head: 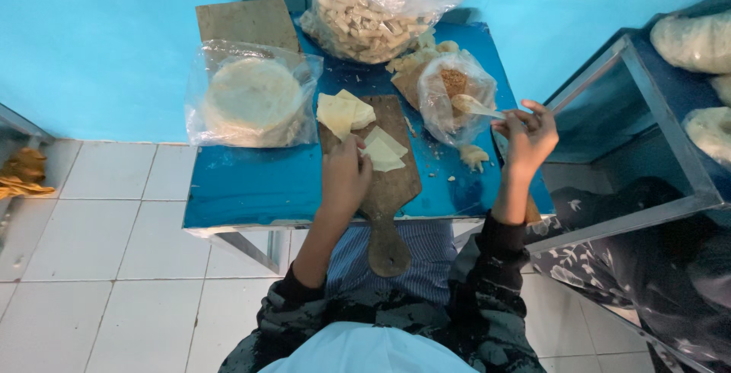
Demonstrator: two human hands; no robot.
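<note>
Nearest the camera, the person's dark patterned sleeves reach forward over a small blue table [244, 190]. The left hand [344, 179] rests with fingers curled down on a pale triangular wrapper [383, 154], pressing it against the wooden board [392, 183], whose handle hangs off the near edge. Whether the fingers pinch the sheet or only pin it cannot be told from this angle. The right hand [531, 138] is raised beside the board, thumb and fingers closed in a pinch on the handle of a spoon [474, 106], whose bowl sits inside a small clear bag of brown filling [454, 93].

On the far end of the board lie a few more folded wrappers [344, 112], not yet filled. Left of them, a bag holds a tall stack of round sheets [253, 97], so plenty of wrapping stock seems left. A small pale lump [474, 157] and crumbs lie on the table by the filling bag.

Farther back, a large clear bag [377, 4] is heaped with short pale rolls, apparently the finished pieces, with a few loose ones [417, 55] lying at its foot. A cardboard sheet [245, 23] leans near the blue wall. So a good share looks done; the wrapper under the left hand is still flat and carries no filling.
</note>
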